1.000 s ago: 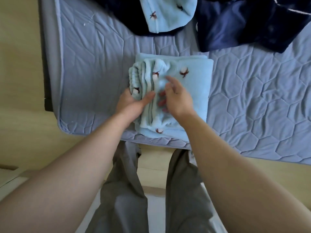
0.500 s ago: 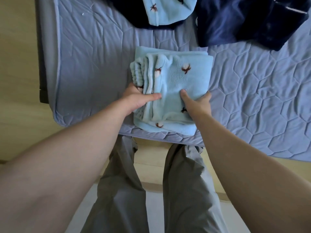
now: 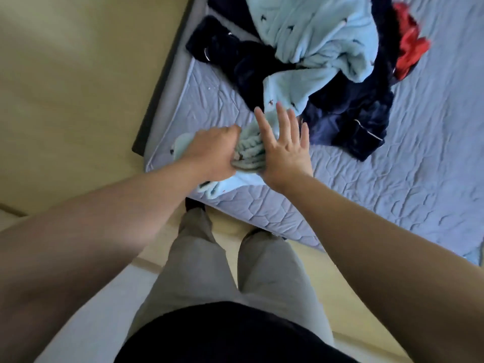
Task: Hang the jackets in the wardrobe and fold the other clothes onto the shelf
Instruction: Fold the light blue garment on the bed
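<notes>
1. We look down on the near corner of a bed with a lilac quilted cover, creased towards its right side.
2. The folded light-blue garment lies at that corner, close to the bed's near edge. Its stacked, ribbed layers show between the two hands, and a flatter part of it pokes out beneath the left wrist.
3. The left hand is knuckles-up, its fingers curled down into the left side of the bundle, gripping it.
4. The right hand is flat, with fingers straight and spread, and it holds nothing. It lies over the right side of the bundle. We cannot tell whether the palm presses on the cloth or sits just above it.
5. Beyond the hands, a pile of unfolded clothes is heaped on the bed. A loose light-blue fleece piece with small dark motifs is draped over a navy garment with pale piping.
6. A red item shows at the far side of that pile, too blurred to identify.
7. The right hand's fingertips reach close to the lower edge of the loose fleece piece.
8. Below the arms we see grey trousers and a dark top. The person stands just beside the bed on a pale floor.
</notes>
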